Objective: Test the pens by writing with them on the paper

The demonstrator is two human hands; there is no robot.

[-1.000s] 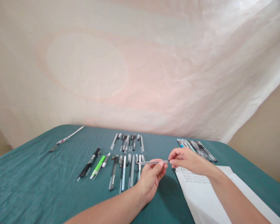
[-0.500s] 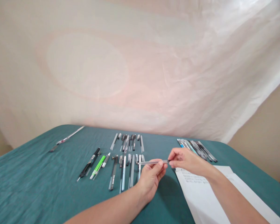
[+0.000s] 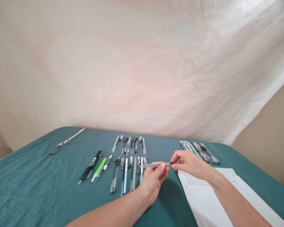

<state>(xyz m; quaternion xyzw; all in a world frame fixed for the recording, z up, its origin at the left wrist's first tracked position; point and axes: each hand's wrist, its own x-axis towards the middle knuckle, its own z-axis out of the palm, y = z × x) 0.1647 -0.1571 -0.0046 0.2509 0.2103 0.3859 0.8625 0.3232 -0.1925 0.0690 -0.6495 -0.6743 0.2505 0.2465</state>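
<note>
A clear, slim pen [image 3: 153, 165] is held level above the table, its dark end on the right. My left hand [image 3: 154, 181] pinches its barrel between thumb and fingers. At the dark end, my right hand [image 3: 185, 163] closes its thumb and fingertips on the same pen; what exactly lies between those fingertips is too small to make out. Just left of my left hand lies a near row of pens taken apart [image 3: 126, 176], with barrels, caps and refills side by side. Behind it is a second row of pen parts [image 3: 129, 145].
Several pens [image 3: 200, 152] lie together at the back right. White paper sheets [image 3: 194, 201] with writing lie under my right forearm. A black pen [image 3: 90, 166] and a green pen [image 3: 99, 169] rest left of the rows. A long thin object [image 3: 67, 141] lies far left on the green tablecloth [image 3: 38, 183].
Almost nothing differs. Both hands stay on the pen in the same place, with only a very slight shift of the fingers.
</note>
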